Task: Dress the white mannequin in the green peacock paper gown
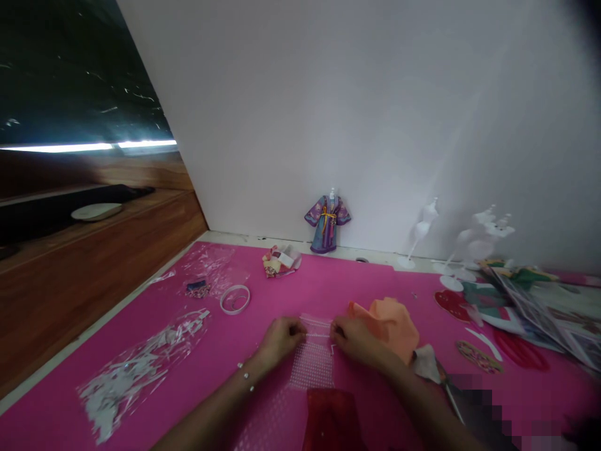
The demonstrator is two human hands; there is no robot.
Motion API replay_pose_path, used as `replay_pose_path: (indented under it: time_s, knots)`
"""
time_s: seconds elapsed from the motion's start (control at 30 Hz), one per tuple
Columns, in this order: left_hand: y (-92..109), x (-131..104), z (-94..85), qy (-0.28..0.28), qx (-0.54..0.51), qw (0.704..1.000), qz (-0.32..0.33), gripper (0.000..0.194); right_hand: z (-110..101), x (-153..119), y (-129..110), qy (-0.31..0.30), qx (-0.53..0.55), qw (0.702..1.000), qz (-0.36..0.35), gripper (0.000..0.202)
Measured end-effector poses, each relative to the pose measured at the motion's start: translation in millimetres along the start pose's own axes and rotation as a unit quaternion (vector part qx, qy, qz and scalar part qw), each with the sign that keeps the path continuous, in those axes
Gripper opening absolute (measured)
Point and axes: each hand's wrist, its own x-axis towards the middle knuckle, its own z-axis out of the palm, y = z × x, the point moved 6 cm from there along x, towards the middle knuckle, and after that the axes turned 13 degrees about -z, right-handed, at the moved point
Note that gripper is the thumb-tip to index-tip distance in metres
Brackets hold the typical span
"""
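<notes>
A clear sheet with rows of small pale beads or dots (pixel 312 366) lies flat on the pink surface, in front of me. My left hand (pixel 283 338) pinches the left edge of its upper part, where a strip of dots (pixel 317 327) shows. At the opposite edge, my right hand (pixel 351 338) has its fingers closed on the same sheet. Just below the sheet is a dark red piece of fabric (pixel 331 419). Close behind my right hand, an orange cloth (pixel 392 326) lies crumpled. The fingertips themselves are small and somewhat blurred.
A doll-sized purple robe on a stand (pixel 327 225) leans near the wall. White mannequin stands (pixel 425 228) are at back right, beside piled fabrics and papers (pixel 539 307). To the left are a tape roll (pixel 235 299) and a plastic bag of white strips (pixel 145 366).
</notes>
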Motion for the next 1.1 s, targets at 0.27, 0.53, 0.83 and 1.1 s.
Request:
replay_pose_path:
  time_s: [0.27, 0.53, 0.83, 1.1]
  knots:
    - [12, -5, 0.9, 0.046, 0.183, 0.982, 0.004, 0.019, 12, 9, 0, -0.059, -0.124, 0.99, 0.034, 0.015]
    - [9, 6, 6.2, 0.004, 0.266, 0.963, -0.035, 0.019, 8, 13, -4, -0.105, -0.141, 0.981, 0.076, 0.02]
    - [8, 10, -1.6, 0.019, 0.277, 0.961, -0.002, 0.013, 12, 15, 13, -0.11, -0.031, 0.986, 0.118, 0.02]
    - [28, -38, 21.2, 0.067, 0.275, 0.94, 0.191, 0.032, 19, 12, 23, -0.082, 0.009, 0.988, 0.134, 0.016]
